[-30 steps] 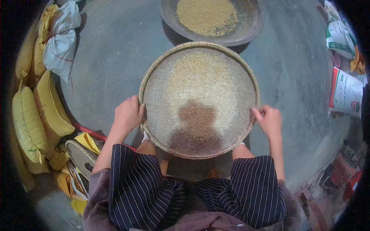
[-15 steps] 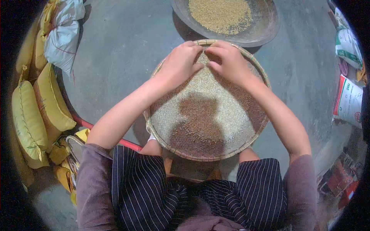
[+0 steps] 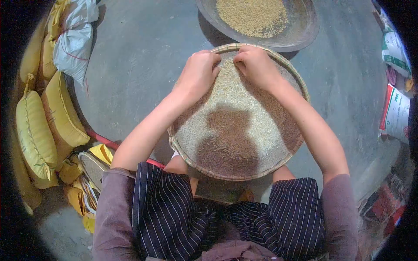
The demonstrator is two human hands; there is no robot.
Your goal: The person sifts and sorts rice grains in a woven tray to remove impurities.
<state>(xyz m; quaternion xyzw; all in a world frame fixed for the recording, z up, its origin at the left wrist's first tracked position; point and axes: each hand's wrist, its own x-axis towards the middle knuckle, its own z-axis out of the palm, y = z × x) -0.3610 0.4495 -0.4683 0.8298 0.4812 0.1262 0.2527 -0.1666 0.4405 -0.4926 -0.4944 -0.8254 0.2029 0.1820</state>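
Note:
A round woven winnowing basket [image 3: 238, 177] rests across my legs, with pale grain [image 3: 235, 98] spread thinly over its bottom. My left hand [image 3: 200, 71] is at the far left side of the basket, its fingers curled in near the grain by the rim. Across a small gap, my right hand [image 3: 256, 65] is also curled, thumb against the fingers, just inside the far rim. Whether grains are pinched in either hand is hidden. A shadow falls across the middle and near part of the basket.
Beyond the basket stands a wide shallow metal pan [image 3: 300, 32] holding a heap of yellow grain [image 3: 252, 15]. Full yellow sacks [image 3: 37, 130] and a white sack [image 3: 74, 50] line the left side. Printed bags [image 3: 396, 111] lie along the right edge. The floor [image 3: 135, 56] is grey.
Both hands have drawn slightly apart, and their fingers and thumbs have curled closer together. The whole view has shifted a little; the basket still lies on my legs.

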